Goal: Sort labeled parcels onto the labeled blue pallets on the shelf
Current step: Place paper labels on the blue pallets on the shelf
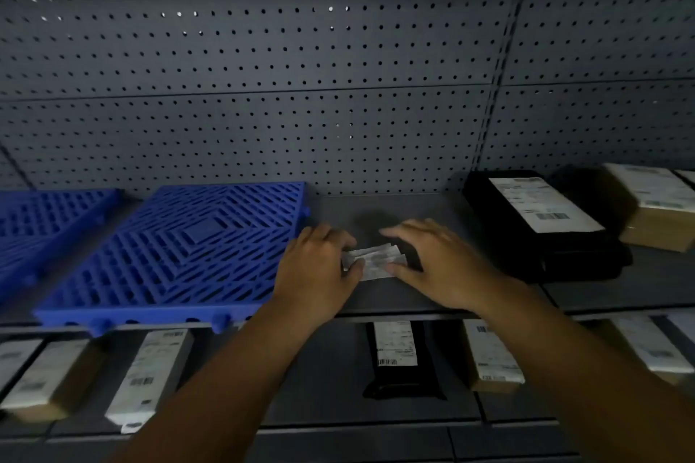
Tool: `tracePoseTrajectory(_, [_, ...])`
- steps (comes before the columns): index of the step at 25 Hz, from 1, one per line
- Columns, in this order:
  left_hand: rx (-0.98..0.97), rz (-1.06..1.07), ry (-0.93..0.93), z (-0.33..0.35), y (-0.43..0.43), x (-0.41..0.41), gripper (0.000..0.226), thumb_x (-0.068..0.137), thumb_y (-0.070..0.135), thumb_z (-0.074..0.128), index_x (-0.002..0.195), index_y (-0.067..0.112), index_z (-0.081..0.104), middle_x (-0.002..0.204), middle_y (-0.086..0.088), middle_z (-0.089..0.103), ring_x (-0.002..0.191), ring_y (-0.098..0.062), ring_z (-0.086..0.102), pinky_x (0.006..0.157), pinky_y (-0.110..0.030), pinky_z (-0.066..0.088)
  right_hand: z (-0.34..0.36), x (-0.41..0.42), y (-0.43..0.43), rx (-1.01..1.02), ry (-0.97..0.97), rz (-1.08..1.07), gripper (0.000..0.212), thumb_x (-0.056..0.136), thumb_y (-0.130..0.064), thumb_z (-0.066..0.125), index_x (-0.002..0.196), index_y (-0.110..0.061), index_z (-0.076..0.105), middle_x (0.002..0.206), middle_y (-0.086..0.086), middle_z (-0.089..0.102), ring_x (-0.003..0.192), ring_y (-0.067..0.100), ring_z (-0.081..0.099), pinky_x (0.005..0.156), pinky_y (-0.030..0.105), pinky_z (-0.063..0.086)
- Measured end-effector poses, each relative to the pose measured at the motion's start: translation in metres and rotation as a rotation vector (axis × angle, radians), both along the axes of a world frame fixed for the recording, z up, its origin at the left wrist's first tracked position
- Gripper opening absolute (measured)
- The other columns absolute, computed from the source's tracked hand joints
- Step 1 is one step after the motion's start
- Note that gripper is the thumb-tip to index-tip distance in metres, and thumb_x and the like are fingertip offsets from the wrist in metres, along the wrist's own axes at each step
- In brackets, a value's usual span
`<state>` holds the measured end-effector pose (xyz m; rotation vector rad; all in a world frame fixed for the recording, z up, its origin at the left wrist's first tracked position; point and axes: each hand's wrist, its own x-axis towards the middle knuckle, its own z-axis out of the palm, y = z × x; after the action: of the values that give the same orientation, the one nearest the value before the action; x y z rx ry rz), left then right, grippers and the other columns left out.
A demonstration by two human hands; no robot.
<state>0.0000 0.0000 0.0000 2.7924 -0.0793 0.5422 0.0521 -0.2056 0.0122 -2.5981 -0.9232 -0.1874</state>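
Note:
A small stack of white paper labels (374, 261) lies on the grey shelf (395, 297) between my hands. My left hand (316, 271) pinches the stack's left end, thumb on top. My right hand (436, 263) arches over the right end with its thumb against the paper's lower edge. A blue slatted pallet (176, 252) lies on the shelf just left of my left hand, with nothing on it. A second blue pallet (41, 222) sits further left, cut by the frame edge. A black parcel (537, 225) with a white label lies to the right of my hands.
A brown box (654, 210) with a label stands at the far right of the shelf. The lower shelf holds several labeled parcels, among them a black bag (398, 361), a brown box (489, 357) and a white one (146, 376). Grey pegboard (301, 68) backs the shelf.

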Motion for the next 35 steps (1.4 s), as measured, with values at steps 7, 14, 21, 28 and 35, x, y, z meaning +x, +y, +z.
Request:
tracePoseTrajectory(7, [-0.012,-0.06,0.05,-0.009,-0.002,0.004,0.035,0.093,0.039,0.066,0.127,0.029,0.064,0.12,0.007,0.069,0.116,-0.017,0.057,0.1,-0.036,0.044,-0.008,0.013,-0.001,-0.03,0.193,-0.004,0.07,0.094,-0.048,0.063,0.155,-0.038,0.029,0.144,-0.009,0.047,0.136,0.016,0.035,0.11,0.031,0.027])
tracePoseTrajectory(14, [-0.11,-0.049,0.082,-0.008,-0.001,0.004,0.045,0.092,0.036,0.071,0.135,0.029,0.058,0.132,0.005,0.058,0.124,-0.017,0.053,0.104,-0.04,0.046,-0.01,0.017,0.002,0.157,0.235,0.045,0.044,0.089,-0.029,0.075,0.13,-0.033,0.06,0.111,-0.017,0.055,0.105,0.001,0.053,0.093,0.023,0.041])
tracePoseTrajectory(21, [-0.566,-0.076,0.098,0.004,0.003,-0.001,0.023,0.098,0.038,0.065,0.114,0.024,0.071,0.097,0.009,0.076,0.088,-0.003,0.07,0.082,-0.036,0.059,0.004,0.006,0.001,0.684,0.333,0.053,0.016,0.086,-0.006,0.076,0.093,-0.021,0.075,0.088,-0.003,0.076,0.081,0.011,0.072,0.073,0.02,0.054])
tracePoseTrajectory(28, [-0.858,-0.095,-0.081,0.025,0.014,-0.023,0.019,0.097,0.031,0.068,0.097,0.015,0.079,0.081,0.001,0.079,0.077,-0.013,0.075,0.074,-0.027,0.062,0.035,-0.014,0.016,0.827,0.337,0.177,0.024,0.084,-0.005,0.079,0.103,-0.018,0.073,0.095,0.0,0.076,0.088,0.017,0.073,0.077,0.025,0.058])
tracePoseTrajectory(35, [-1.042,-0.045,-0.133,0.04,0.037,-0.058,0.014,0.095,0.023,0.07,0.084,0.021,0.079,0.075,-0.004,0.078,0.067,-0.013,0.074,0.067,-0.019,0.058,0.045,-0.03,0.034,0.92,0.441,0.216,0.027,0.083,-0.007,0.081,0.107,-0.012,0.069,0.082,0.007,0.077,0.071,0.025,0.075,0.067,0.027,0.06])
